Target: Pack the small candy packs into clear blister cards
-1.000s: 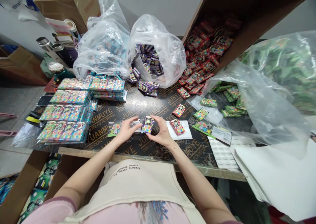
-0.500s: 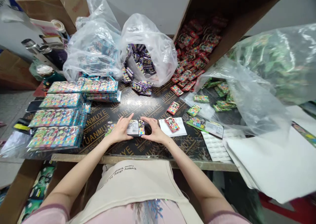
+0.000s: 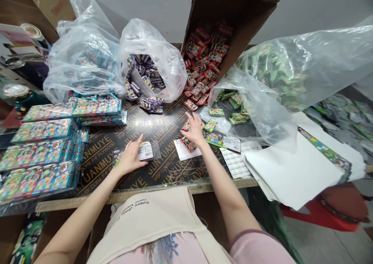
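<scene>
My left hand rests with spread fingers on a clear plastic pouch holding a printed card with a white barcode label. Part of the pouch is hidden under this hand. Over a small red packet, my right hand has its thumb and fingers apart on either side of it. Just below lies another red packet, on a white card. Beside the right hand are a green packet and a printed strip with a label.
Stacks of wrapped multi-packs stand at the left. Behind are a bag of purple packets, a tipped carton of red packets and a bag of green ones. White sheets overhang the right edge.
My right hand has left the pouch and moved right and away to the red packet. My left hand stays at the pouch. The purple packet between my hands no longer shows. The view has shifted right.
</scene>
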The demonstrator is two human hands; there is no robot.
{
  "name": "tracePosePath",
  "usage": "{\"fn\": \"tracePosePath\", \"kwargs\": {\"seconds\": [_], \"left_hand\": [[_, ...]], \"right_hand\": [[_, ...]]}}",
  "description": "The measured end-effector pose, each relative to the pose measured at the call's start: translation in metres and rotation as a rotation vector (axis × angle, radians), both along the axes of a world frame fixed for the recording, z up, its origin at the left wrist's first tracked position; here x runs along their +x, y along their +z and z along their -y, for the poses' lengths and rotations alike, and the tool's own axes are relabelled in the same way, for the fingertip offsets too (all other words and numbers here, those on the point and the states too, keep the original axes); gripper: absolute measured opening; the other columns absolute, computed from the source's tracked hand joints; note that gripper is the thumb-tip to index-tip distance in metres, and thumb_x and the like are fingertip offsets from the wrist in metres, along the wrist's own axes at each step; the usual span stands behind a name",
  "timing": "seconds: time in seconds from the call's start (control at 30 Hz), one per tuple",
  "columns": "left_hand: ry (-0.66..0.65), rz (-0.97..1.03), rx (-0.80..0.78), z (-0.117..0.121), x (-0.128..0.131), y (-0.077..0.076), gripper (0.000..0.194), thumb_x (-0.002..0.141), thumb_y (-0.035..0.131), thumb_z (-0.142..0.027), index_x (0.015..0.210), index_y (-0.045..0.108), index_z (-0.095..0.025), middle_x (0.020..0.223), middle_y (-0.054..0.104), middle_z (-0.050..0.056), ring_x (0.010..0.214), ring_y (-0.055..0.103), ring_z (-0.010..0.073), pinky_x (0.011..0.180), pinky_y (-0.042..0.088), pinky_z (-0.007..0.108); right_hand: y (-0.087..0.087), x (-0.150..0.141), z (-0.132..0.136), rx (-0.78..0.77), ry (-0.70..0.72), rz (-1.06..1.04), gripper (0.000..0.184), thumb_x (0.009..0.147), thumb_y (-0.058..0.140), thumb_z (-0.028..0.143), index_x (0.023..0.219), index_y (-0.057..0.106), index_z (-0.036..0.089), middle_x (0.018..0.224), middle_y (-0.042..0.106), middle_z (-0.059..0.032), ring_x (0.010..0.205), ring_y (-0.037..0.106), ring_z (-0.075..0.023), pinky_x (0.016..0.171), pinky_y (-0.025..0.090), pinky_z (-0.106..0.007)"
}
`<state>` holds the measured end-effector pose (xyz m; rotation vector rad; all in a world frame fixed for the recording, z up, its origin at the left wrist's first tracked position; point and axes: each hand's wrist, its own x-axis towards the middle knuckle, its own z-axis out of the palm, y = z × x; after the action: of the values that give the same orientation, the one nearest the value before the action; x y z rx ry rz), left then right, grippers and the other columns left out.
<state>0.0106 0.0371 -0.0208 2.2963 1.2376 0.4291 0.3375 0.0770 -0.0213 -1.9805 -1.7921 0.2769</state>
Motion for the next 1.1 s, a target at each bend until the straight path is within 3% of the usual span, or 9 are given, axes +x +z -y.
{"fn": "tracePosePath", "kwargs": {"seconds": [0.1, 0.17, 0.27, 0.43, 0.63, 0.73, 0.93, 1.03, 1.1], "left_hand": [[0.019, -0.006, 0.008, 0.000, -0.001, -0.002, 0.118, 0.061, 0.079, -0.033, 0.150, 0.002, -0.024, 0.132, 0.051, 0.012, 0.122, 0.045, 0.0330, 0.107, 0.028, 0.052], [0.044, 0.002, 0.002, 0.000, 0.000, -0.002, 0.119, 0.061, 0.079, -0.033, 0.150, 0.001, -0.023, 0.129, 0.053, 0.011, 0.120, 0.047, 0.0326, 0.106, 0.030, 0.051], [0.063, 0.018, -0.006, -0.002, 0.003, -0.001, 0.123, 0.059, 0.080, -0.034, 0.150, -0.001, -0.023, 0.124, 0.056, 0.011, 0.115, 0.050, 0.0317, 0.103, 0.033, 0.050], [0.072, 0.031, 0.004, -0.006, 0.007, 0.005, 0.130, 0.055, 0.083, -0.033, 0.150, -0.005, -0.022, 0.122, 0.057, 0.011, 0.111, 0.051, 0.0311, 0.101, 0.035, 0.050], [-0.049, 0.084, 0.008, -0.006, 0.006, 0.009, 0.126, 0.058, 0.080, -0.030, 0.150, -0.006, -0.023, 0.124, 0.056, 0.010, 0.116, 0.051, 0.0302, 0.106, 0.031, 0.051], [-0.026, 0.104, 0.044, -0.008, 0.004, 0.009, 0.123, 0.060, 0.079, -0.032, 0.150, -0.003, -0.022, 0.125, 0.055, 0.011, 0.115, 0.051, 0.0303, 0.103, 0.036, 0.049], [0.074, 0.119, 0.019, -0.011, 0.006, 0.006, 0.123, 0.060, 0.080, -0.037, 0.150, -0.002, -0.023, 0.121, 0.057, 0.009, 0.110, 0.055, 0.0295, 0.098, 0.041, 0.046], [0.075, 0.080, -0.004, -0.010, 0.007, 0.004, 0.122, 0.061, 0.079, -0.039, 0.151, -0.002, -0.022, 0.122, 0.057, 0.010, 0.110, 0.054, 0.0299, 0.097, 0.042, 0.046], [0.077, 0.043, -0.006, -0.008, 0.006, 0.001, 0.121, 0.062, 0.079, -0.039, 0.151, -0.001, -0.022, 0.121, 0.057, 0.011, 0.108, 0.055, 0.0303, 0.095, 0.043, 0.046]], "right_hand": [[-0.006, 0.039, -0.022, -0.138, 0.076, 0.012, 0.094, 0.058, 0.073, 0.024, 0.143, 0.034, 0.022, 0.138, 0.048, -0.0167, 0.128, 0.040, -0.0415, 0.101, 0.027, -0.061], [-0.005, 0.040, -0.024, -0.068, 0.181, -0.080, 0.093, 0.061, 0.071, 0.026, 0.144, 0.030, 0.021, 0.134, 0.052, -0.0143, 0.120, 0.050, -0.0353, 0.100, 0.035, -0.053], [0.008, 0.004, -0.009, 0.087, 0.348, -0.159, 0.092, 0.067, 0.072, 0.038, 0.145, 0.025, 0.021, 0.139, 0.047, -0.0131, 0.116, 0.054, -0.0308, 0.097, 0.041, -0.044], [0.033, -0.071, 0.032, 0.021, 0.705, -0.069, 0.081, 0.070, 0.070, 0.034, 0.140, 0.035, 0.018, 0.130, 0.055, -0.0151, 0.106, 0.054, -0.0329, 0.092, 0.042, -0.048], [0.032, -0.079, 0.040, -0.071, 0.856, -0.165, 0.084, 0.069, 0.068, 0.026, 0.143, 0.030, 0.018, 0.138, 0.047, -0.0161, 0.119, 0.048, -0.0317, 0.097, 0.038, -0.047], [0.027, -0.078, 0.044, -0.029, 0.754, -0.245, 0.089, 0.074, 0.070, 0.037, 0.146, 0.021, 0.020, 0.148, 0.036, -0.0182, 0.134, 0.036, -0.0316, 0.104, 0.030, -0.049], [0.024, -0.077, 0.050, -0.006, 0.632, -0.322, 0.072, 0.085, 0.057, 0.047, 0.145, 0.025, 0.024, 0.135, 0.055, -0.0118, 0.125, 0.050, -0.0247, 0.109, 0.021, -0.049], [0.017, -0.021, 0.029, 0.101, 0.232, -0.184, 0.058, 0.085, 0.054, 0.041, 0.138, 0.038, 0.026, 0.140, 0.049, -0.0110, 0.134, 0.038, -0.0286, 0.108, 0.020, -0.053], [0.008, 0.036, 0.014, 0.105, -0.083, -0.071, 0.072, 0.073, 0.062, 0.034, 0.140, 0.037, 0.024, 0.150, 0.033, -0.0144, 0.141, 0.022, -0.0352, 0.108, 0.017, -0.059]]}}
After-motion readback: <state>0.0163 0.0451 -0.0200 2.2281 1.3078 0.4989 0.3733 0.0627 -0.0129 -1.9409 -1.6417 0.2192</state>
